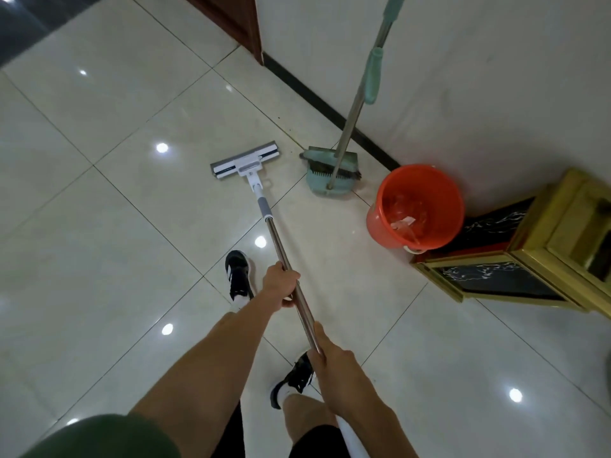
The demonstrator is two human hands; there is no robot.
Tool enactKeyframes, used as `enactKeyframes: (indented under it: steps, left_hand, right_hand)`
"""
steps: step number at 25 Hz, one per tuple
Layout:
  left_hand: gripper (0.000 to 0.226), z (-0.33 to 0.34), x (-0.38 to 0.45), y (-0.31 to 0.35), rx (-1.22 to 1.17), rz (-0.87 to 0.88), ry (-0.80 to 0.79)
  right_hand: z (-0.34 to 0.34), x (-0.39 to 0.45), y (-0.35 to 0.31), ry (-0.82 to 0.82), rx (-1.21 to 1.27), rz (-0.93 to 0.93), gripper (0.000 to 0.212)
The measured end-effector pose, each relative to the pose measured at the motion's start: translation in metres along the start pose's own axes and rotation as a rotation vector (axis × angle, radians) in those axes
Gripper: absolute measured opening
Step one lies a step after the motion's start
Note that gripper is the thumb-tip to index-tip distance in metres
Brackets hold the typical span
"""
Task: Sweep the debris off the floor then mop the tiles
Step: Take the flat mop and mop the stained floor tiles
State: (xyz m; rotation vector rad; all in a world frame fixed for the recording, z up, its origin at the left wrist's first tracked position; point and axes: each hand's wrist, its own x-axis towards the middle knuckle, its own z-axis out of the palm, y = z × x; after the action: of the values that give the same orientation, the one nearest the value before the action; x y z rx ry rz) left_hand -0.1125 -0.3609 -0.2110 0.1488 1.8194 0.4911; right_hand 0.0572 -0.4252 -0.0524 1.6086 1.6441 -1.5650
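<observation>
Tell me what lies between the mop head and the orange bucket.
The green dustpan with its broom sits between the mop head and bucket, in the head view.

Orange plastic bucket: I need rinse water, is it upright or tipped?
Upright: the orange plastic bucket stands on its base, round mouth facing up. Water level: cannot tell.

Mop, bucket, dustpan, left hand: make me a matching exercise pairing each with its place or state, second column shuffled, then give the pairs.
Column 1:
1. mop head
2. bucket
3. dustpan
4. left hand

Column 2:
A. grips the metal pole
B. orange, beside the wall
C. flat on the tiles
D. teal, with a broom standing in it

Pairs: 1-C, 2-B, 3-D, 4-A
</observation>
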Motion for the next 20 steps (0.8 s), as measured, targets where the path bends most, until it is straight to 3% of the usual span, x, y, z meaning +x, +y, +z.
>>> enactKeyframes:
  steps: [10, 16, 20]
  left_hand:
    - [0.009, -0.047, 0.032, 0.062, -0.266, -0.011, 0.09]
    - [0.004, -0.133, 0.109, 0.144, -0.293, 0.008, 0.095]
    - [0.005, -0.221, 0.185, 0.211, -0.259, 0.018, 0.121]
  right_hand:
    - [-0.016, 0.053, -0.054, 0.075, -0.003, -0.094, 0.057]
    - [-0.019, 0.148, -0.156, 0.141, -0.01, -0.235, 0.055]
    - [-0.014, 0.231, -0.253, 0.159, 0.097, -0.204, 0.072]
